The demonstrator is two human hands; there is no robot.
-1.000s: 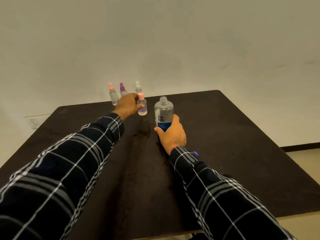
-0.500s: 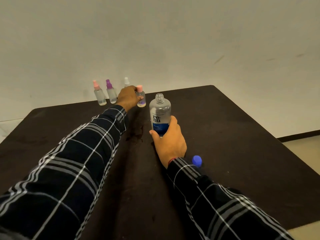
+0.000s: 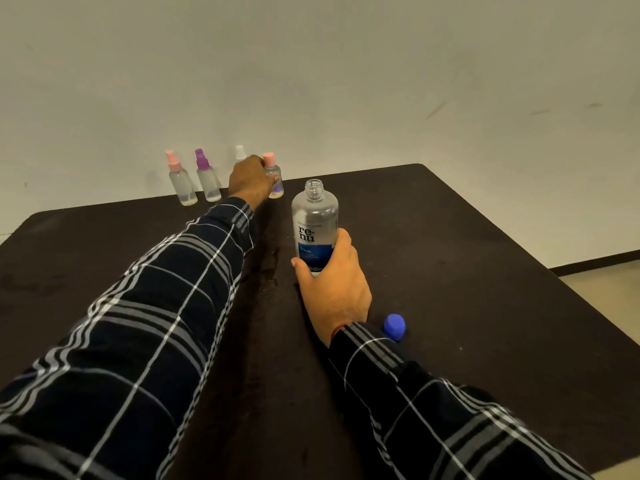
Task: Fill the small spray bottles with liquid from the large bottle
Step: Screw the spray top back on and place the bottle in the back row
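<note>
The large clear bottle (image 3: 314, 225) with a blue label stands upright and uncapped in the middle of the dark table (image 3: 467, 271). My right hand (image 3: 332, 284) grips its lower half. My left hand (image 3: 251, 181) reaches to the far edge and holds a small pink-capped spray bottle (image 3: 273, 178) standing on the table. Behind that hand a white-capped spray bottle (image 3: 239, 152) shows only its top. Further left stand a purple-capped spray bottle (image 3: 207, 176) and another pink-capped spray bottle (image 3: 180, 180).
The large bottle's blue cap (image 3: 394, 327) lies on the table beside my right wrist. A plain wall rises just behind the table's far edge. The table's right edge drops to a pale floor (image 3: 602, 289).
My left hand has carried the small pink-capped bottle farther back, in line with the other small bottles. My right hand keeps its hold on the large bottle. The camera has tilted, bringing the blue cap into view.
</note>
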